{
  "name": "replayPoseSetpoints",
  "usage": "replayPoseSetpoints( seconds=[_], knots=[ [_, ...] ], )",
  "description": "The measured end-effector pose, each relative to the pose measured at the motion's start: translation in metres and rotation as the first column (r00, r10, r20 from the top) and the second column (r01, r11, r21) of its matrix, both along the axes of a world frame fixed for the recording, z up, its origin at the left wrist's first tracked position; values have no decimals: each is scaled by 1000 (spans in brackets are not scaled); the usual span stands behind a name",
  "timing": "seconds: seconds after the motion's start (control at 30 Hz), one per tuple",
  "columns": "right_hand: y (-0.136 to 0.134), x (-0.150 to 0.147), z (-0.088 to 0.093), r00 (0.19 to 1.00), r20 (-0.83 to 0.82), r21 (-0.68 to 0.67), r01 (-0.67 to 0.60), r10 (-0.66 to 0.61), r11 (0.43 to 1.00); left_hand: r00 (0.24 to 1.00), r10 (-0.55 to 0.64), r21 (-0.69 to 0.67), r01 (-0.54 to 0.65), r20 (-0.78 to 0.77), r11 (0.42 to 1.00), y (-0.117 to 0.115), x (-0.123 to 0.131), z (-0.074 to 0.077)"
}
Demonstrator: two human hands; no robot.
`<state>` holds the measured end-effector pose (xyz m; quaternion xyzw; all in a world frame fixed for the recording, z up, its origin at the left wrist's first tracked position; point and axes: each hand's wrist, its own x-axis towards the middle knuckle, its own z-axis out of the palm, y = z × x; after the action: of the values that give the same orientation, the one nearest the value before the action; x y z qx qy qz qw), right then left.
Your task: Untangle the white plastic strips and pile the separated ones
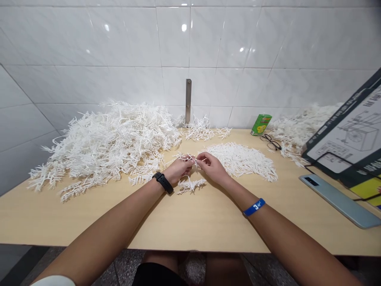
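Observation:
My left hand (178, 169) and my right hand (212, 166) meet at the middle of the wooden table (202, 222), both pinched on a small white plastic branched piece (195, 161) held between them. A black watch sits on my left wrist and a blue band on my right. A few loose white pieces (190, 185) lie just below my hands. A big heap of white branched pieces (110, 143) fills the left of the table. A flatter pile of small white bits (242, 159) lies just right of my right hand.
A phone (342, 200) lies at the right, beside a printed board in a wire stand (351, 137). Glasses (270, 142) and a green carton (261, 124) sit by the tiled wall. Another white heap (300, 127) lies far right. A metal bracket (188, 99) is on the wall.

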<state>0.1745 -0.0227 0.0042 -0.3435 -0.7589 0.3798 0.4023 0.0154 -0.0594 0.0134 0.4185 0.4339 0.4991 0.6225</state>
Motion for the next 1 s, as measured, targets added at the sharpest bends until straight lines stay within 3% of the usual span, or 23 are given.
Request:
replayPoseSetpoints(
  seconds=[0.23, 0.4, 0.53, 0.7, 0.8, 0.9, 1.0],
  knots=[
    [-1, 1, 6, 999, 31, 117, 1, -5, 993, 999, -30, -9, 30, 24, 1000, 1, -3, 2],
    [-2, 2, 8, 999, -32, 77, 5, -2, 997, 980, -30, -53, 41, 196, 998, 3, -7, 3],
    [-1, 3, 6, 997, -73, 9, -9, 10, 1000, 977, -44, -67, 59, 208, 996, 3, -9, 5],
    [4, 3, 3, 970, -211, -250, -175, 123, 952, 984, -57, -31, 64, 171, 997, 2, -7, 9],
    [6, 3, 2, 970, -198, -306, -196, 139, 932, 994, -41, -9, 43, 98, 999, 2, -4, 7],
    [7, 4, 0, 982, -118, -254, -172, 146, 952, 998, -50, 14, 50, -30, 999, 3, -3, 3],
    [6, 6, 0, 993, -5, -106, -114, 114, 988, 990, -67, 37, 72, -125, 997, 4, -3, 0]
  ],
)
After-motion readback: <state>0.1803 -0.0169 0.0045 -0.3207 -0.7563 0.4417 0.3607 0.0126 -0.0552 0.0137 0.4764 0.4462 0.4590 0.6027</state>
